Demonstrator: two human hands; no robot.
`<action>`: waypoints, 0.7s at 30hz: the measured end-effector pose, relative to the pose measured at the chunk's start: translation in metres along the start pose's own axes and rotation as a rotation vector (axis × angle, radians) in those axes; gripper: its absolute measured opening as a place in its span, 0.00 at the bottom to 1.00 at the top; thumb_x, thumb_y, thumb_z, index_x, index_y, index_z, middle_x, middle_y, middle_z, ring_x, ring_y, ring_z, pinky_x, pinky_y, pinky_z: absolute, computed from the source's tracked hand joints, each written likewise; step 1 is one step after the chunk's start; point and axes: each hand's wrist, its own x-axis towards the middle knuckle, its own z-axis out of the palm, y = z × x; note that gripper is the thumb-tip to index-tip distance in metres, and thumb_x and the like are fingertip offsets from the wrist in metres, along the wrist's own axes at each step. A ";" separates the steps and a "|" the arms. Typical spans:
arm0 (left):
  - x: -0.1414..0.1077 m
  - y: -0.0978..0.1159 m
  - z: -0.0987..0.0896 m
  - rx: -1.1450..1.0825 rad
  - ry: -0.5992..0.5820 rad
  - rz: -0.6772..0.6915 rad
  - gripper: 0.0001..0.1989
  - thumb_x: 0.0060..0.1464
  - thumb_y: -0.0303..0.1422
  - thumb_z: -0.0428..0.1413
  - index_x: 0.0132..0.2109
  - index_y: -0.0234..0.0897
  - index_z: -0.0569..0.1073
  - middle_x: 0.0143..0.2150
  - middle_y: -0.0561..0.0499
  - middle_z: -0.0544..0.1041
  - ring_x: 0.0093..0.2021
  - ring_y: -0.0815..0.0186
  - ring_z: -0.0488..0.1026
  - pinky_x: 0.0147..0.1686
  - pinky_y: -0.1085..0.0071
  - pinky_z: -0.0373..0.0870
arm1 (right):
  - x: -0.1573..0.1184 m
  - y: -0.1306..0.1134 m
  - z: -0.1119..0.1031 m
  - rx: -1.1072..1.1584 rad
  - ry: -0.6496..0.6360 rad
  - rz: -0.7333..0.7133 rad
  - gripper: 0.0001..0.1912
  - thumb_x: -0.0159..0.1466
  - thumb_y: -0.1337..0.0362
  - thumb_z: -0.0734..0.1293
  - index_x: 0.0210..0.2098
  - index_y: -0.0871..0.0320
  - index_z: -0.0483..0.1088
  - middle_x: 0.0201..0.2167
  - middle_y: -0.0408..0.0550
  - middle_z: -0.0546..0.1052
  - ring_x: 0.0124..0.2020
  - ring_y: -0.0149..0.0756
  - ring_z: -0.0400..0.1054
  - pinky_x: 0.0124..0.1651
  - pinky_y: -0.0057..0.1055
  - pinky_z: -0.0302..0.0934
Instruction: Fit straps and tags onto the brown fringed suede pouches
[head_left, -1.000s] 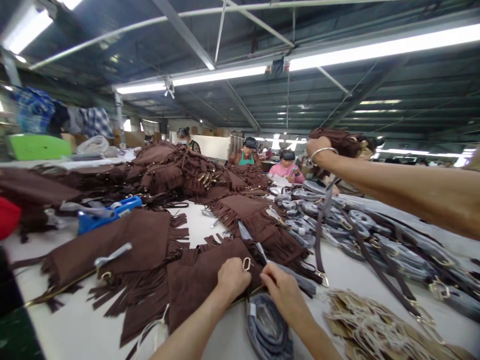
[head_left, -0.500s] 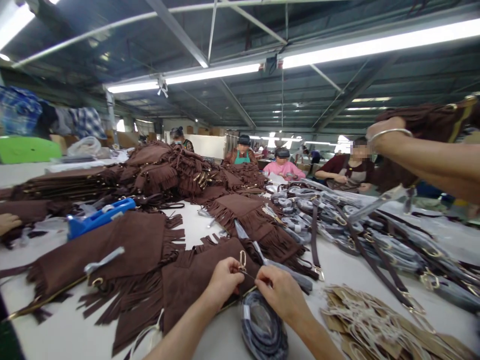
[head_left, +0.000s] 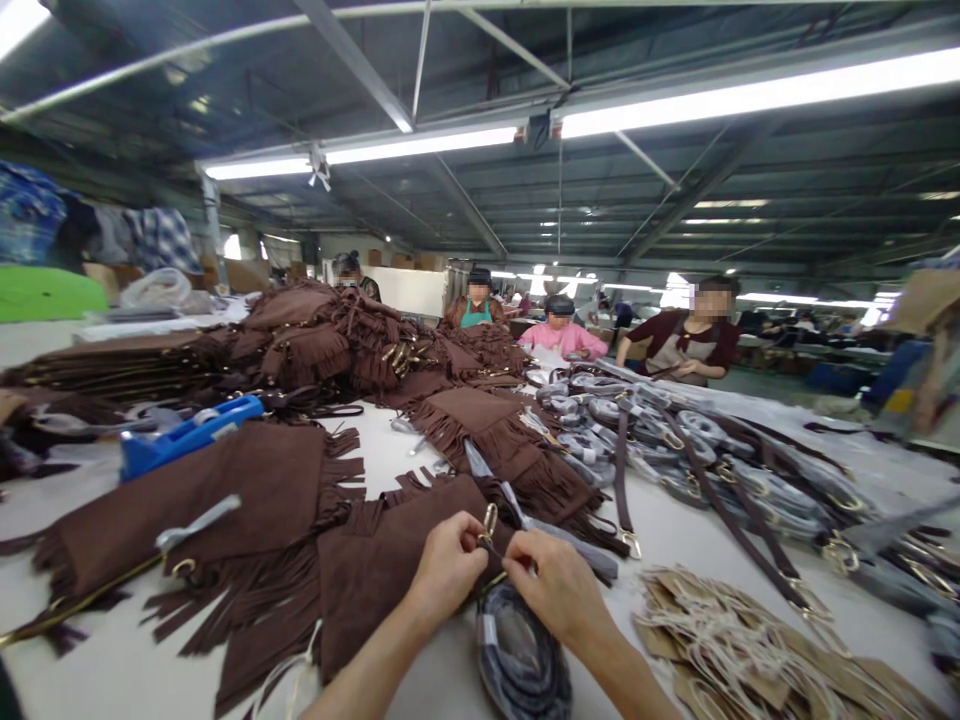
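Note:
My left hand (head_left: 448,562) pinches the base of a gold metal clasp (head_left: 490,519), which stands up above the fingertips. Close beside it, my right hand (head_left: 551,580) is closed on a thin dark strap (head_left: 493,552) that runs between the two hands. Both hands are over the edge of a brown fringed bag (head_left: 397,560) lying flat on the table. Just below them lies a coiled strap in clear plastic wrap (head_left: 517,655). My fingers hide the strap's ends.
More brown fringed bags (head_left: 255,480) lie to the left, near a blue tape dispenser (head_left: 187,435). A large pile of bags (head_left: 322,335) stands behind. Wrapped straps (head_left: 705,440) and tan tags with white strings (head_left: 750,640) cover the right side. Several people (head_left: 686,340) are across the table.
Another person's arm with a brown bag has left the upper right. A hand at the far left is gone too. My hands stay together, the right one slightly nearer the clasp.

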 end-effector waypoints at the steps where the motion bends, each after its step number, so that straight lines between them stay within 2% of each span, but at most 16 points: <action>1: 0.000 0.001 0.000 -0.004 -0.008 0.004 0.11 0.38 0.18 0.50 0.30 0.35 0.70 0.20 0.60 0.65 0.20 0.73 0.61 0.21 0.78 0.54 | 0.000 0.000 0.001 -0.005 0.001 0.001 0.08 0.59 0.69 0.62 0.26 0.55 0.71 0.28 0.44 0.76 0.33 0.36 0.70 0.36 0.29 0.54; 6: -0.003 0.005 0.001 -0.064 -0.098 0.023 0.13 0.38 0.20 0.51 0.34 0.34 0.72 0.21 0.60 0.66 0.21 0.73 0.61 0.21 0.79 0.56 | 0.000 -0.001 0.004 -0.010 0.024 0.014 0.09 0.59 0.70 0.62 0.26 0.56 0.71 0.28 0.44 0.76 0.33 0.36 0.70 0.36 0.28 0.54; 10: -0.005 0.006 0.003 -0.120 -0.199 -0.027 0.16 0.37 0.24 0.51 0.37 0.33 0.74 0.20 0.59 0.66 0.19 0.73 0.62 0.19 0.79 0.59 | -0.001 0.000 0.003 -0.027 0.030 0.004 0.09 0.59 0.71 0.62 0.26 0.56 0.71 0.28 0.45 0.76 0.33 0.37 0.70 0.35 0.28 0.54; 15: -0.005 0.006 0.001 -0.091 -0.229 -0.077 0.16 0.39 0.26 0.48 0.37 0.31 0.74 0.26 0.51 0.74 0.24 0.69 0.71 0.24 0.75 0.70 | 0.000 0.005 0.005 -0.005 0.020 0.017 0.09 0.60 0.70 0.62 0.26 0.56 0.71 0.27 0.45 0.76 0.32 0.37 0.70 0.36 0.29 0.55; 18: -0.007 0.012 -0.002 0.035 -0.200 0.009 0.13 0.41 0.25 0.49 0.33 0.32 0.76 0.26 0.50 0.76 0.26 0.66 0.72 0.27 0.73 0.70 | 0.000 0.007 0.004 0.065 0.020 -0.029 0.09 0.60 0.70 0.62 0.26 0.56 0.72 0.27 0.44 0.75 0.32 0.36 0.70 0.37 0.29 0.57; 21: -0.012 0.027 -0.007 0.198 -0.143 0.167 0.11 0.45 0.24 0.49 0.30 0.36 0.77 0.28 0.49 0.77 0.31 0.63 0.73 0.36 0.69 0.69 | 0.001 0.004 -0.001 0.143 0.161 -0.112 0.10 0.62 0.69 0.60 0.30 0.57 0.72 0.30 0.47 0.74 0.34 0.36 0.69 0.38 0.30 0.59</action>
